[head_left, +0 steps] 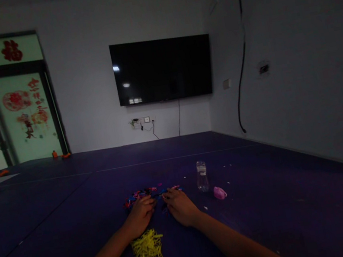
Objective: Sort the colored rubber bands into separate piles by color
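My left hand [140, 215] and my right hand [180, 206] rest side by side on a dark purple surface [58, 217], fingers bent down into a heap of mixed coloured rubber bands [146, 193] just beyond them. Both hands' fingertips touch the heap; whether either pinches a band is too dark to make out. A separate pile of yellow rubber bands [147, 248] lies under my left wrist, nearer to me.
A small clear plastic bottle [202, 176] stands to the right of my right hand, with a pink cap-like object [219, 193] beside it. A black TV [163, 69] hangs on the far wall. Glass doors [21, 114] with red decorations are at far left.
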{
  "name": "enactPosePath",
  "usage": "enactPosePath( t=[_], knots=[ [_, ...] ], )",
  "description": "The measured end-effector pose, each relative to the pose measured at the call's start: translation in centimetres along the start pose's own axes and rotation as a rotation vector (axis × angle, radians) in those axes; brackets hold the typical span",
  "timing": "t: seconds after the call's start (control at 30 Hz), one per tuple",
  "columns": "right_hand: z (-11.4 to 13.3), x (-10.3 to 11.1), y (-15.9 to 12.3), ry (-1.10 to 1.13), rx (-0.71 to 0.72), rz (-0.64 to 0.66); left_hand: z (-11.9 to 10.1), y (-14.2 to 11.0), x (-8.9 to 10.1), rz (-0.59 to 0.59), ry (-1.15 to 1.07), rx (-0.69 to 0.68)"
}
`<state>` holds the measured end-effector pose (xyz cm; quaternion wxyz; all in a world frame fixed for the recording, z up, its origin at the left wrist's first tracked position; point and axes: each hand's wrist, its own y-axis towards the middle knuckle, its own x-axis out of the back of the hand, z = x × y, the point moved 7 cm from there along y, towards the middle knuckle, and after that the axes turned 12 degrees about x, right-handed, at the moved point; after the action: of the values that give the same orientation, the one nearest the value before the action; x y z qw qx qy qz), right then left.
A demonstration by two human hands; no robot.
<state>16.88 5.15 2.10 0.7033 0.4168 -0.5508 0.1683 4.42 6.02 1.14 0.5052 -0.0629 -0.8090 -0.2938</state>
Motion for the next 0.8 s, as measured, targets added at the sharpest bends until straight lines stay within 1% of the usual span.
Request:
enactPosePath(
  t=[0.27, 0.37, 0.47, 0.63, 0.8],
  knots=[
    [-0.5, -0.1, 0.0, -0.01, -0.03, -0.04, -1.6, -0.1, 1.5, -0.032, -0.074, -0.024],
    [-0.6, 0.1, 0.0, -0.014, -0.055, -0.062, -1.4, 0.0, 1.8, -0.061, -0.142, -0.02],
    [-0.4, 0.4, -0.1, -0.018, -0.059, -0.082, -0.9, 0.0, 1.9, -0.115, -0.19, -0.015],
    [-0.4, 0.2, 0.0, -0.031, -0.077, -0.021, -0.3, -0.2, 2.3, -0.205, -0.227, 0.014],
    [-0.4, 0.2, 0.1, -0.043, -0.08, 0.007, -0.3, -0.3, 2.7, -0.215, -0.227, 0.053]
  ],
)
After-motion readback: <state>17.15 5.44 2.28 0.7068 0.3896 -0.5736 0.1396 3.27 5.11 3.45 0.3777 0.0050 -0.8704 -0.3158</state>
